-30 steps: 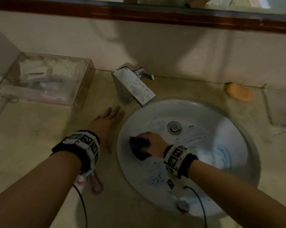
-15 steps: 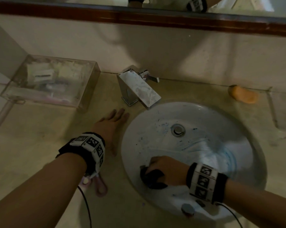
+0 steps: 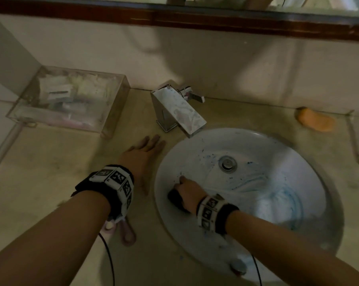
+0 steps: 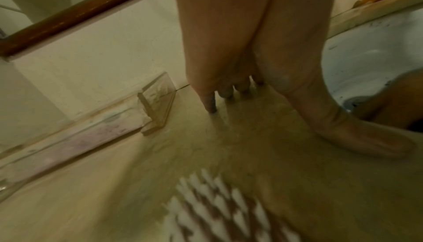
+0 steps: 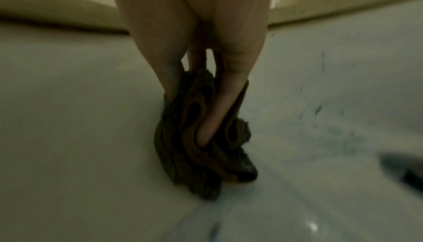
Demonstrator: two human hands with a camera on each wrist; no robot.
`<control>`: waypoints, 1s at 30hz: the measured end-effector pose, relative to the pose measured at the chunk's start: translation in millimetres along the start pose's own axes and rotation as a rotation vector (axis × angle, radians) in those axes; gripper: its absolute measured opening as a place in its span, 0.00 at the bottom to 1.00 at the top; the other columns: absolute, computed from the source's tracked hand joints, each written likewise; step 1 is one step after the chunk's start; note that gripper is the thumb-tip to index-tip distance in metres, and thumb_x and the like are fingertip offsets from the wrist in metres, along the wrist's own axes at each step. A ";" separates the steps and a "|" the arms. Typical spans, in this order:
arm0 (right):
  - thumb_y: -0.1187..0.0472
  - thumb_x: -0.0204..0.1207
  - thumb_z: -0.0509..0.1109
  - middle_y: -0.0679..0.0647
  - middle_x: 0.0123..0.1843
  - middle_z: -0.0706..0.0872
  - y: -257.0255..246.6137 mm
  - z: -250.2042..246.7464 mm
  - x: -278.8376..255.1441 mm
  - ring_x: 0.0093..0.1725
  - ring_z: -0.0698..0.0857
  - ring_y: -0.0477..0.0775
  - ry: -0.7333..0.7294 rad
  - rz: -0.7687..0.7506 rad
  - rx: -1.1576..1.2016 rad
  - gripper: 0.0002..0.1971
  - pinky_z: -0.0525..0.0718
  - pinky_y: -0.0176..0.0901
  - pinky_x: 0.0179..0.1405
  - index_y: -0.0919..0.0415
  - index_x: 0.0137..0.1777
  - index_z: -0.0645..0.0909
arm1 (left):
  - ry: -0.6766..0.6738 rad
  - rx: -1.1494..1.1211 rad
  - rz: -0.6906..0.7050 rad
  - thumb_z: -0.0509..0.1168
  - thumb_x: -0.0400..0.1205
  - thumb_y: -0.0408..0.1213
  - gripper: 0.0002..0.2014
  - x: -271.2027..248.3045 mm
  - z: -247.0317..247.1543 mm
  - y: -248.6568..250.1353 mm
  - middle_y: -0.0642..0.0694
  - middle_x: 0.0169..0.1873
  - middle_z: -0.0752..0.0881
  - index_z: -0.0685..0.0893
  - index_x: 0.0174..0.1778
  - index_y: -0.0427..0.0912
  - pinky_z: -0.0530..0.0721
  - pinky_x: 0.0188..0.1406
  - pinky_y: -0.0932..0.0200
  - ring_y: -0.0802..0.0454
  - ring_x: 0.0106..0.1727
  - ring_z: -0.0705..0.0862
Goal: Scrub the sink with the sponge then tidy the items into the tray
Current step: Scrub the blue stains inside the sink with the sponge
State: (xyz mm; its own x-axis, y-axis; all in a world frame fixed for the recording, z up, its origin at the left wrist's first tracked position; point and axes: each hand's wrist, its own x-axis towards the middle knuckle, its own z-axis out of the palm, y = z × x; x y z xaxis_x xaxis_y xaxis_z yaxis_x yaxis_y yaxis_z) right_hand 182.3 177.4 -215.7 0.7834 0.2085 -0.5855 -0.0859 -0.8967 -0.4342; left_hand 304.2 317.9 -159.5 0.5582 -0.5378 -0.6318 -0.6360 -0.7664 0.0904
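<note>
The white round sink (image 3: 310,203) is streaked with blue cleaner and dark specks around its drain (image 3: 227,164). My right hand (image 3: 190,194) grips a dark crumpled sponge (image 3: 175,198) (image 5: 201,137) and presses it on the sink's left inner wall. In the right wrist view my thumb and fingers (image 5: 215,115) dig into the sponge. My left hand (image 3: 142,155) lies flat on the beige counter beside the sink's left rim, fingers (image 4: 210,101) straight. A clear tray (image 3: 110,112) (image 4: 158,104) with several items stands at the back left.
A chrome faucet (image 3: 177,112) overhangs the sink's back left edge. An orange soap bar (image 3: 314,119) lies on the counter at the back right. A pink object (image 3: 127,232) lies on the counter under my left wrist. A wall and a mirror frame run behind.
My right hand swept the sponge from the sink's left wall down toward the front, then back up the left wall. My left hand stayed flat on the counter.
</note>
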 end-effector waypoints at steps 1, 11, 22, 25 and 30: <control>0.65 0.82 0.59 0.69 0.74 0.69 1.5 -6.1 7.7 0.67 0.77 0.67 -0.001 0.023 0.010 0.20 0.76 0.51 0.66 0.68 0.74 0.70 | -0.004 -0.008 0.001 0.84 0.57 0.51 0.71 -0.7 -1.0 0.4 0.52 0.83 0.32 0.33 0.82 0.53 0.55 0.84 0.41 0.46 0.85 0.36; 0.71 0.72 0.70 0.69 0.61 0.84 -14.0 3.6 -13.7 0.60 0.82 0.64 -0.174 -0.155 0.218 0.15 0.72 0.40 0.50 0.71 0.59 0.81 | -0.007 0.014 0.003 0.83 0.57 0.52 0.72 0.4 0.6 -3.6 0.54 0.82 0.30 0.30 0.80 0.55 0.53 0.85 0.42 0.48 0.85 0.35; 0.61 0.79 0.66 0.66 0.64 0.83 33.1 -40.8 48.3 0.66 0.80 0.64 0.239 0.282 0.434 0.15 0.76 0.49 0.64 0.69 0.62 0.80 | 0.020 -0.008 0.016 0.84 0.54 0.52 0.74 -3.5 0.0 -3.2 0.55 0.82 0.31 0.31 0.80 0.56 0.55 0.85 0.42 0.49 0.85 0.36; 0.58 0.74 0.73 0.64 0.64 0.83 19.9 -42.2 30.0 0.66 0.80 0.62 0.028 0.093 0.378 0.18 0.76 0.48 0.65 0.66 0.61 0.81 | 0.022 -0.015 0.024 0.84 0.54 0.51 0.73 -3.7 -0.1 -3.2 0.55 0.82 0.31 0.31 0.80 0.57 0.54 0.85 0.43 0.49 0.85 0.36; 0.64 0.72 0.73 0.61 0.54 0.81 -12.6 -15.5 20.0 0.58 0.81 0.58 0.030 0.043 0.506 0.08 0.73 0.39 0.48 0.59 0.47 0.76 | 0.010 -0.002 0.008 0.84 0.57 0.50 0.72 -4.1 -1.4 -1.7 0.55 0.82 0.30 0.31 0.81 0.55 0.52 0.86 0.46 0.49 0.85 0.35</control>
State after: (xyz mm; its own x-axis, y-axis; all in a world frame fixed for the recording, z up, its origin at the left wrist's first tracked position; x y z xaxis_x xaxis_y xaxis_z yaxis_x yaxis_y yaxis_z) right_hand 208.5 186.8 -211.3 0.7893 0.1575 -0.5935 -0.3999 -0.6016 -0.6915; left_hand 303.8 320.9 -156.0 0.5585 -0.5473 -0.6233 -0.6393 -0.7628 0.0971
